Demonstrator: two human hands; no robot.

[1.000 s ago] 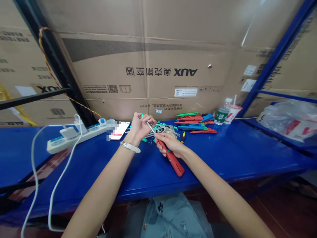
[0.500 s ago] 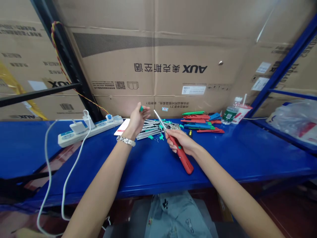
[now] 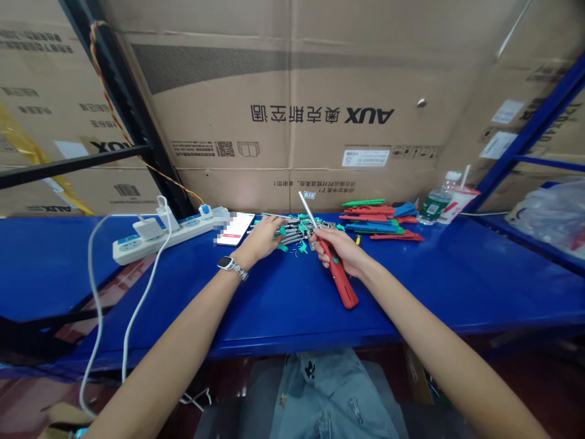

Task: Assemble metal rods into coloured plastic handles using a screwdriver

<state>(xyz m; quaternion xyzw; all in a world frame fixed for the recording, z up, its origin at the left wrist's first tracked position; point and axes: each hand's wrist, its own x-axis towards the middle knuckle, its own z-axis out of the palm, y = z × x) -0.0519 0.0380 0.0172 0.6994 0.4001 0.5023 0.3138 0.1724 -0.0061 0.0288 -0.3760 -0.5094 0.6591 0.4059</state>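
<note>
Clasped in the right hand (image 3: 342, 249), one red stick lighter (image 3: 339, 277) leaves room before the table's front edge (image 3: 292, 345); left hand (image 3: 261, 239), grip unclear, reaches piled metal tubes (image 3: 292, 236).

Gripping with right hand (image 3: 340, 249), with right fingers (image 3: 323, 257) curled round and right thumb (image 3: 325, 233) laid forward at the top of the grip. Holding right wrist (image 3: 365, 265) nearly straight, just behind and right of the grip, with bare right forearm (image 3: 434, 329) running farther back and right of it. Resting left hand (image 3: 261, 239) left of the grip, palm down, near but apart. Pointing left fingers (image 3: 273, 221) forward and toward the grip, slightly bent; can't tell if pinching. Trailing bare left forearm (image 3: 183, 335) back and left of the grip.
</note>
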